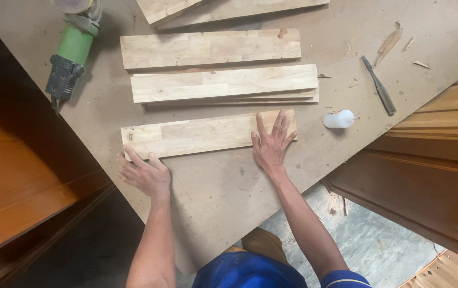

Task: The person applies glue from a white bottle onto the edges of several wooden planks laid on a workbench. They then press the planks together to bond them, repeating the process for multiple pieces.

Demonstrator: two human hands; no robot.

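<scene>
Dusty workbench (pixel 218 192), pale jointed plank (pixel 197 134) (flat), both hands (pixel 146 173) (pixel 270 143) touching

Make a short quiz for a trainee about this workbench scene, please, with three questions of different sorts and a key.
1. True or false: the right hand lies flat on the nearest board.
2. Which tool lies at the table's far left? A) green angle grinder B) hammer C) saw
3. Fill in: the small white bottle lies between the nearest board and the ______.

Key:
1. True.
2. A, the green angle grinder.
3. Chisel. The left hand touches the same board's near left edge.
</scene>
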